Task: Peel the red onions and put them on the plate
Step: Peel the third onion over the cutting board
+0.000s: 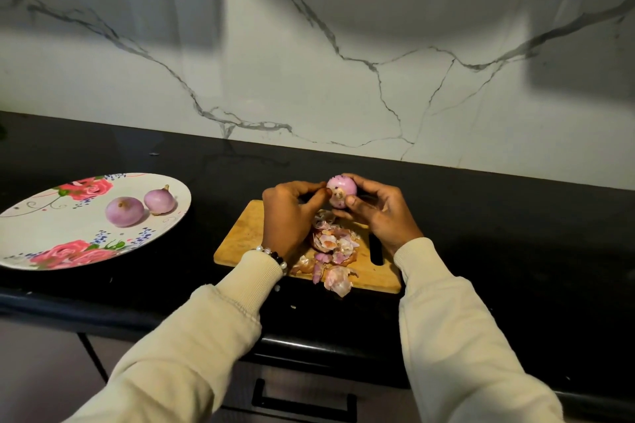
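one glossy black counter carries everything. left of the cutting board, one oval flowered plate holds two smooth round peeled onions. one wooden board, rectangular, slotted handle. above its far edge, left hand and right hand both grasp one onion. one heap of papery skins lies on the board.
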Available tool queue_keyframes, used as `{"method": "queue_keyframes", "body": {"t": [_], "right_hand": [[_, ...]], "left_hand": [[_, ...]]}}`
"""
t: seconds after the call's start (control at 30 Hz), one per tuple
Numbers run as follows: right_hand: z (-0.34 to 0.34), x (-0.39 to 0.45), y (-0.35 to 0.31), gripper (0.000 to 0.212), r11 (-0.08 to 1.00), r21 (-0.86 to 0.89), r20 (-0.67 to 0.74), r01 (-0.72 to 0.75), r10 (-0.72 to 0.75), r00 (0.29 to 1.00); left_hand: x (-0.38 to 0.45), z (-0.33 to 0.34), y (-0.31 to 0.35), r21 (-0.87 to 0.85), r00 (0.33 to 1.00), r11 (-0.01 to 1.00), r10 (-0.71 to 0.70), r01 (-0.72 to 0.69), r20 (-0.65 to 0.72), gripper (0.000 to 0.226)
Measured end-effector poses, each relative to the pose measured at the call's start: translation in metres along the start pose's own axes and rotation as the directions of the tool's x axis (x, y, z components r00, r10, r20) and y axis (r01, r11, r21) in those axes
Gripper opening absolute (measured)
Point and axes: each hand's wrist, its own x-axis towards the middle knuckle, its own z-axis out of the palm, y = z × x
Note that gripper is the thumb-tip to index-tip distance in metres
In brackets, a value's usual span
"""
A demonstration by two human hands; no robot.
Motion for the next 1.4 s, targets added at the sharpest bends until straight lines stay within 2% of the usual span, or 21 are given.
{"method": "queue_keyframes", "body": {"t": [0.13,0.27,0.5,0.87,1.03,1.17,1.23,1.4], "right_hand": [[0.001,0.002,0.003,0.041,0.989,-0.139,0.007,0.044,-0.043,0.999],[0.002,0.003,0.005,0.042,0.983,-0.172,0.017,0.058,-0.056,0.998],[0.002,0.004,0.007,0.041,0.996,-0.08,0.029,0.032,-0.03,0.999],[0.001,0.003,0.007,0.035,0.973,0.23,0.066,-0.01,-0.005,0.998],[-0.001,0.004,0.008,0.035,0.941,0.334,0.126,-0.045,0.002,0.992],[-0.005,0.003,0.005,0.041,0.895,0.443,0.15,-0.055,-0.014,0.989],[-0.006,0.003,0.004,0.039,0.886,0.462,0.14,-0.045,-0.023,0.99],[-0.006,0.003,0.005,0.04,0.908,0.414,0.139,-0.063,0.005,0.99]], "left_hand": [[0.001,-0.001,-0.002,0.054,1.0,0.998,-0.023,0.022,0.01,0.011],[0.001,-0.001,-0.004,0.111,1.0,0.994,-0.002,0.003,-0.004,0.009],[0.003,-0.001,-0.004,0.151,0.999,0.989,0.004,0.001,-0.034,0.006],[0.007,-0.002,-0.008,0.134,1.0,0.991,0.021,-0.023,0.023,0.011],[0.007,-0.004,-0.004,0.105,0.999,0.994,-0.014,0.01,0.041,0.011],[0.013,-0.008,-0.009,0.034,0.987,0.988,-0.145,0.148,-0.073,0.014],[0.013,-0.008,-0.012,0.02,0.981,0.984,-0.175,0.177,-0.088,0.014],[0.006,-0.006,-0.009,0.082,0.999,0.996,-0.045,0.046,-0.007,0.02]]}}
